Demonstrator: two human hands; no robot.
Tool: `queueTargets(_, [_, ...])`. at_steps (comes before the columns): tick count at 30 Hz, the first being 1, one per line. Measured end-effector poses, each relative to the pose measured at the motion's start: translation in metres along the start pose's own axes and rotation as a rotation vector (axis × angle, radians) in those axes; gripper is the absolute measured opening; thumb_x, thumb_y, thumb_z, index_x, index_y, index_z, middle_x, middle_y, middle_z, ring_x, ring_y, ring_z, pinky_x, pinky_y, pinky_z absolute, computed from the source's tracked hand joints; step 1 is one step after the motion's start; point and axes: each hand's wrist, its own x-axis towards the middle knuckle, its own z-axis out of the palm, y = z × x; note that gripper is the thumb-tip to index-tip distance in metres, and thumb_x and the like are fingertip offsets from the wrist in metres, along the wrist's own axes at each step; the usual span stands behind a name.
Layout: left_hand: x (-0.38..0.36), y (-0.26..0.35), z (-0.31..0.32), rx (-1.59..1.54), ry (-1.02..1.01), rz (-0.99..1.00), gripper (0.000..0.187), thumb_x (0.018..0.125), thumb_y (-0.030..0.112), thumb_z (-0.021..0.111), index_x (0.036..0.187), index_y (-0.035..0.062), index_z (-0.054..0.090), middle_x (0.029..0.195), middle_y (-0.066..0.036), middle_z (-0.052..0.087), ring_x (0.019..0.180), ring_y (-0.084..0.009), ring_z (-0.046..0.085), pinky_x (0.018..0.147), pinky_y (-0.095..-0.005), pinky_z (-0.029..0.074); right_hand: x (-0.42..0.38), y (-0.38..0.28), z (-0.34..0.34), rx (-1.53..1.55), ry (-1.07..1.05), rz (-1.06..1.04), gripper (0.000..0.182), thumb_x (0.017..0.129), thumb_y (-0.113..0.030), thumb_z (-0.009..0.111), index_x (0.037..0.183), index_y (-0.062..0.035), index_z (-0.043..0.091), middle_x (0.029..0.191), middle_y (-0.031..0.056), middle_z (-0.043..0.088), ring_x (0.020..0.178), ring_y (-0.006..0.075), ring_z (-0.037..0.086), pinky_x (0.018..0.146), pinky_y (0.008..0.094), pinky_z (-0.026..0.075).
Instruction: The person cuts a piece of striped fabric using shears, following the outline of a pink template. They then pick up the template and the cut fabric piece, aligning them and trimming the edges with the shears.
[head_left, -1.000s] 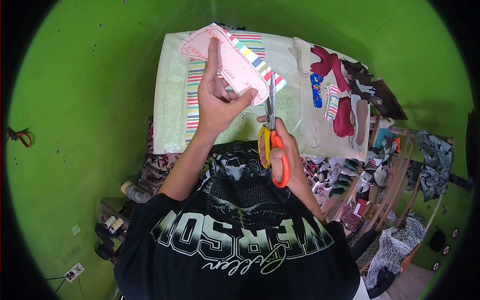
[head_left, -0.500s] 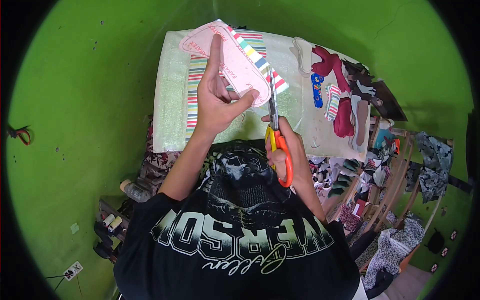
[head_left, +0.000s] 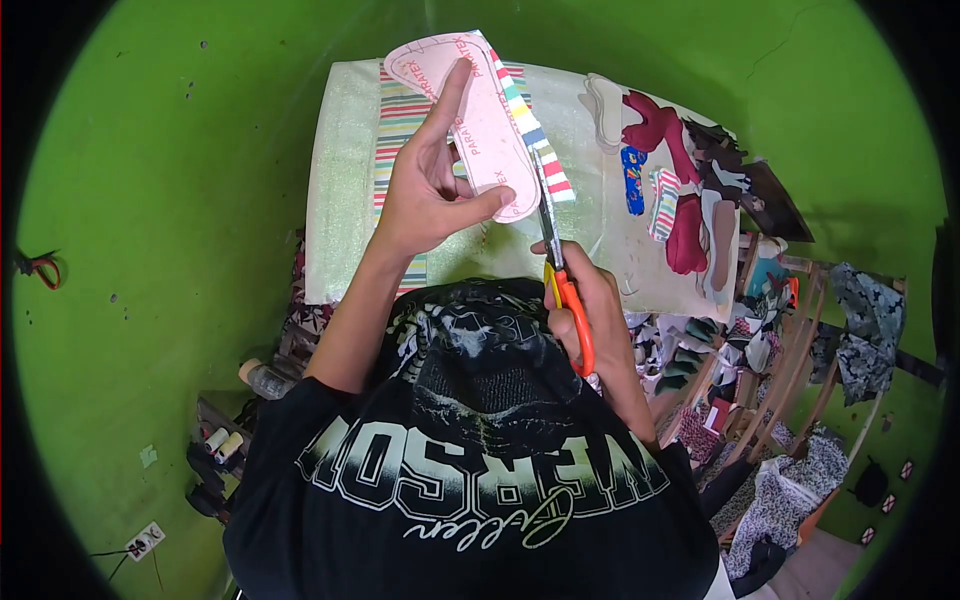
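Up in the left hand (head_left: 425,195), raised above the pale glittery sheet on the worktable (head_left: 345,200), sits a pink sole-shaped card pattern printed with lettering (head_left: 475,120), backed by a strip of multicoloured striped fabric (head_left: 530,135). The hand is partly closed: thumb pressing the pattern's lower end, index finger stretched flat along its length. The card looks light and fairly stiff, the fabric thin and floppy, so it seems best pinched flat near the cutting edge. Just right of that thumb, the orange-and-yellow-handled scissors (head_left: 560,275) meet the fabric edge, blades nearly closed. The right hand (head_left: 590,310) is curled through the handles, gripping them. Farther right lie red and patterned cut pieces (head_left: 680,190).
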Motion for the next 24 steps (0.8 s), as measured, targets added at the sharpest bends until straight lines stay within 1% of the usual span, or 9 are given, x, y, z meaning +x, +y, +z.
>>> queueTargets(2, [0.001,-0.002,-0.002,-0.026,-0.052,-0.029,0.108,0.068,-0.009,0.076,0.154,-0.0082,0.010,0.158,-0.023,0.024,0.141,-0.0229,0.036,0.111,-0.0348,0.037,0.001,0.003,0.002,0.039,0.000,0.002,0.098,0.074,-0.082,0.058,0.123,0.0019,0.051,0.061,0.0072,0.050,0.055,0.0173,0.054,0.054,0.0315,0.041])
queueTargets(3, [0.001,-0.001,0.000,-0.027,-0.052,-0.028,0.108,0.068,-0.009,0.076,0.154,-0.0082,0.010,0.158,-0.023,0.024,0.141,-0.0229,0.036,0.111,-0.0348,0.037,0.001,0.003,0.003,0.079,-0.001,0.004,0.098,0.074,-0.082,0.058,0.124,0.0019,0.051,0.061,0.0065,0.049,0.055,0.0167,0.054,0.053,0.0310,0.041])
queueTargets(5, [0.000,0.000,0.004,-0.048,-0.037,-0.018,0.108,0.068,-0.008,0.076,0.154,-0.0077,0.012,0.157,-0.021,0.027,0.141,-0.0226,0.036,0.113,-0.0339,0.032,0.002,0.001,0.002,0.100,-0.016,0.029,0.098,0.074,-0.082,0.058,0.124,0.0018,0.051,0.061,0.0064,0.049,0.055,0.0161,0.053,0.053,0.0305,0.041])
queueTargets(10, [0.001,0.000,0.000,-0.080,-0.021,-0.045,0.108,0.067,-0.008,0.077,0.154,-0.0074,0.013,0.158,-0.021,0.027,0.142,-0.0229,0.034,0.114,-0.0342,0.031,-0.001,-0.010,0.001,0.128,-0.031,0.128,0.097,0.074,-0.081,0.059,0.125,0.0016,0.051,0.061,0.0064,0.049,0.054,0.0150,0.052,0.053,0.0299,0.040])
queueTargets(13, [0.002,0.002,-0.003,-0.069,-0.027,-0.044,0.109,0.066,-0.008,0.077,0.154,-0.0074,0.014,0.159,-0.021,0.025,0.142,-0.0230,0.034,0.114,-0.0338,0.031,0.000,-0.005,0.001,0.092,-0.050,0.063,0.096,0.075,-0.080,0.059,0.124,0.0016,0.051,0.061,0.0061,0.049,0.054,0.0149,0.051,0.053,0.0299,0.040])
queueTargets(15, [0.001,0.002,-0.003,-0.066,-0.031,-0.053,0.109,0.066,-0.008,0.077,0.154,-0.0073,0.014,0.159,-0.021,0.024,0.143,-0.0230,0.033,0.115,-0.0336,0.030,0.003,-0.005,0.003,0.029,-0.010,0.003,0.098,0.074,-0.081,0.059,0.124,0.0020,0.051,0.060,0.0058,0.050,0.054,0.0155,0.051,0.053,0.0304,0.040])
queueTargets(18, [0.001,0.001,-0.002,-0.034,-0.088,-0.079,0.110,0.065,-0.007,0.078,0.154,-0.0072,0.014,0.160,-0.020,0.023,0.143,-0.0227,0.032,0.115,-0.0333,0.029,0.006,-0.001,0.006,0.076,0.022,-0.001,0.098,0.073,-0.082,0.058,0.124,0.0021,0.051,0.060,0.0061,0.050,0.053,0.0162,0.052,0.053,0.0312,0.040])
queueTargets(20, [0.001,-0.001,-0.004,-0.021,-0.129,-0.032,0.105,0.067,-0.009,0.075,0.154,-0.0039,0.018,0.163,-0.018,0.016,0.142,-0.0203,0.029,0.079,-0.0196,0.058,0.004,-0.003,0.005,0.081,-0.010,0.030,0.098,0.074,-0.081,0.058,0.124,0.0020,0.051,0.061,0.0064,0.050,0.053,0.0167,0.053,0.053,0.0317,0.040])
queueTargets(24, [0.000,0.001,-0.007,0.008,-0.131,-0.024,0.104,0.067,-0.009,0.075,0.154,-0.0037,0.017,0.163,-0.017,0.016,0.142,-0.0202,0.030,0.079,-0.0204,0.058,-0.002,-0.004,0.003,0.081,-0.069,0.076,0.095,0.077,-0.079,0.058,0.125,0.0021,0.050,0.061,0.0071,0.051,0.054,0.0178,0.054,0.053,0.0331,0.041])
